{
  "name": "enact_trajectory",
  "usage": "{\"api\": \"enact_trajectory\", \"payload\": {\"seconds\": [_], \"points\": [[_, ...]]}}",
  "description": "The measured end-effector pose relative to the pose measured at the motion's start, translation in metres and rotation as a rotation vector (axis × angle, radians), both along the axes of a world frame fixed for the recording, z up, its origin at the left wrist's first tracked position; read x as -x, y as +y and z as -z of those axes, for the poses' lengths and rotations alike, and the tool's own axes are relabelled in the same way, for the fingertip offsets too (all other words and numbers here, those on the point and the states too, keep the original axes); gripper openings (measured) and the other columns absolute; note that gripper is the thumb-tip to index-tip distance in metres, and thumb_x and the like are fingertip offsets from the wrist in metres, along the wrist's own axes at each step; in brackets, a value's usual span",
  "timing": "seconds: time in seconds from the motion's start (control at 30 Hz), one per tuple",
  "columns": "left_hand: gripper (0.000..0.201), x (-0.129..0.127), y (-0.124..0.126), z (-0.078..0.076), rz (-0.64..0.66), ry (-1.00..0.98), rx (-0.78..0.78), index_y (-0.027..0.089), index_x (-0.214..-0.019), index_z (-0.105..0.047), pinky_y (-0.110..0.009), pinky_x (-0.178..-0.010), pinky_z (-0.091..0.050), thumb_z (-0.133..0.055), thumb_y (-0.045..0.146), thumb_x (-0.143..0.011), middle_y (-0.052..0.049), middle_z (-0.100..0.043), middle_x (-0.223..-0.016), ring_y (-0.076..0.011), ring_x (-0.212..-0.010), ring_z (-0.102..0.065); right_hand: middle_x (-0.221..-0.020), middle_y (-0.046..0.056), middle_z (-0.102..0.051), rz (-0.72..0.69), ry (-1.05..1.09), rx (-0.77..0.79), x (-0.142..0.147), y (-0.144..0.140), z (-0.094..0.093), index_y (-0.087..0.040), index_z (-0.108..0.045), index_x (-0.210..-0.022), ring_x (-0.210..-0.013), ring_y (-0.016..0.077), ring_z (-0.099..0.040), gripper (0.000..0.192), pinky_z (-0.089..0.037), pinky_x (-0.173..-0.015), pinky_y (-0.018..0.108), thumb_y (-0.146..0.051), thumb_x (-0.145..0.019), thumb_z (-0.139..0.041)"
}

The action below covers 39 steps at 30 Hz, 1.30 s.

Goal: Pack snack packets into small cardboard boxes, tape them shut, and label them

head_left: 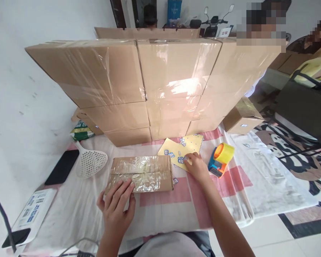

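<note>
A small cardboard box (152, 176) sealed with clear tape lies flat on the cloth in front of me. My left hand (117, 203) rests on its near left part, fingers stretched over the top and apart. To the right of the box, my right hand (198, 167) is over a yellow sheet (164, 145) with several small blue-and-white stickers on it. A sticker (186, 157) shows at the pinched fingertips of that hand. Another sticker (175, 181) lies by the box's right end. Beside my right hand stands a tape dispenser (219, 160) with a yellow roll.
Stacked taped cartons (173, 75) form a wall behind the work area. At left are a white perforated scoop (92, 162), a black phone-like slab (62, 167) and a white printed package (33, 212). A smaller carton (242, 116) sits back right. People are beyond the cartons.
</note>
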<state>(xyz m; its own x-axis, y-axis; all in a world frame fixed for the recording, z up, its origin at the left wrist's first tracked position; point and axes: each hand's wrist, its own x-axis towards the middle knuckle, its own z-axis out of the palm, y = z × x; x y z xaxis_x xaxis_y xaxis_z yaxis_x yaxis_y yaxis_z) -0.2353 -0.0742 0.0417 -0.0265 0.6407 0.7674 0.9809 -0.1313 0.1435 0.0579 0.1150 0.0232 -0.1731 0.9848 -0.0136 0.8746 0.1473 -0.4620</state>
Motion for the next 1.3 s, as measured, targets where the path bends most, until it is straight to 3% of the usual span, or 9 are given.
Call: {"api": "enact_trajectory", "payload": {"seconds": [0.17, 0.37, 0.63, 0.73, 0.83, 0.9, 1.07, 1.17, 1.3], "points": [[0.037, -0.001, -0.002, 0.004, -0.020, -0.002, 0.027, 0.024, -0.119, -0.069, -0.048, -0.117, -0.027, -0.068, 0.011, -0.084, -0.009, -0.078, -0.113, -0.0262, -0.114, -0.068, -0.111, 0.010, -0.064, -0.134, -0.032, -0.119, 0.008, -0.009, 0.005, -0.019, -0.072, -0.108, -0.110, 0.0296, -0.056, 0.020, -0.041, -0.094, 0.039, -0.031, -0.093, -0.066], [0.037, -0.003, -0.002, 0.004, -0.030, -0.004, 0.035, 0.025, -0.119, -0.068, -0.049, -0.114, -0.028, -0.068, 0.012, -0.085, -0.009, -0.078, -0.114, -0.0272, -0.115, -0.067, -0.101, 0.009, -0.067, -0.144, 0.114, -0.096, 0.014, -0.013, 0.005, -0.018, -0.065, -0.088, -0.099, 0.0267, -0.056, 0.014, -0.038, -0.088, 0.038, -0.013, -0.091, -0.053], [0.032, -0.020, -0.007, -0.014, -0.082, -0.016, -0.046, 0.024, -0.112, -0.068, -0.052, -0.109, -0.035, -0.070, 0.013, -0.082, -0.011, -0.076, -0.111, -0.0293, -0.112, -0.066, -0.094, 0.010, -0.070, -0.070, 0.304, -0.064, 0.004, -0.014, -0.002, -0.019, -0.056, -0.094, -0.088, 0.0234, -0.064, 0.016, -0.046, -0.078, 0.032, -0.023, -0.097, -0.041], [0.026, -0.053, -0.014, -0.025, 0.138, -0.048, -0.150, 0.025, -0.094, -0.065, -0.045, -0.091, -0.047, -0.071, 0.007, -0.077, -0.006, -0.073, -0.089, -0.0236, -0.090, -0.068, -0.091, 0.007, -0.070, -0.068, 0.488, -0.015, 0.002, -0.023, -0.013, -0.021, -0.055, -0.095, -0.084, 0.0220, -0.066, 0.014, -0.047, -0.073, 0.031, -0.028, -0.098, -0.044], [0.030, -0.099, -0.012, -0.027, 0.539, -0.180, 0.023, 0.027, -0.099, -0.064, -0.036, -0.071, -0.051, -0.061, 0.004, -0.080, -0.003, -0.072, -0.081, -0.0186, -0.073, -0.067, -0.087, 0.005, -0.068, -0.085, 0.646, 0.004, 0.001, -0.042, -0.026, -0.022, -0.055, -0.092, -0.080, 0.0210, -0.064, 0.014, -0.048, -0.072, 0.031, -0.031, -0.098, -0.047], [0.032, -0.128, -0.002, -0.023, 0.622, -0.416, 0.213, 0.028, -0.110, -0.062, -0.032, -0.063, -0.050, -0.056, 0.008, -0.086, -0.004, -0.073, -0.083, -0.0178, -0.069, -0.067, -0.087, 0.004, -0.065, -0.113, 0.690, -0.009, 0.000, -0.057, -0.033, -0.022, -0.055, -0.093, -0.080, 0.0204, -0.063, 0.014, -0.049, -0.073, 0.031, -0.030, -0.100, -0.046], [0.025, -0.171, 0.032, -0.016, 0.425, -1.235, 0.769, 0.024, -0.117, -0.054, -0.025, -0.054, -0.042, -0.055, 0.040, -0.097, -0.001, -0.065, -0.080, -0.0132, -0.061, -0.058, -0.108, 0.009, -0.056, -0.242, 0.654, -0.125, -0.013, -0.090, -0.042, -0.023, -0.056, -0.099, -0.104, 0.0215, -0.060, 0.014, -0.051, -0.088, 0.035, -0.020, -0.103, -0.043], [0.032, -0.177, 0.047, -0.020, 0.392, -1.424, 0.899, 0.023, -0.111, -0.056, -0.026, -0.060, -0.043, -0.052, 0.051, -0.097, 0.000, -0.061, -0.076, -0.0136, -0.065, -0.055, -0.116, 0.010, -0.051, -0.301, 0.606, -0.127, -0.025, -0.099, -0.041, -0.023, -0.056, -0.106, -0.113, 0.0218, -0.057, 0.015, -0.051, -0.094, 0.037, -0.016, -0.104, -0.042], [0.036, -0.180, 0.060, -0.020, 0.429, -1.452, 0.937, 0.021, -0.092, -0.060, -0.026, -0.062, -0.042, -0.053, 0.057, -0.094, 0.001, -0.054, -0.069, -0.0141, -0.064, -0.051, -0.121, 0.010, -0.047, -0.361, 0.573, -0.108, -0.037, -0.102, -0.038, -0.024, -0.054, -0.110, -0.117, 0.0215, -0.054, 0.018, -0.049, -0.099, 0.037, -0.013, -0.103, -0.041]]}}
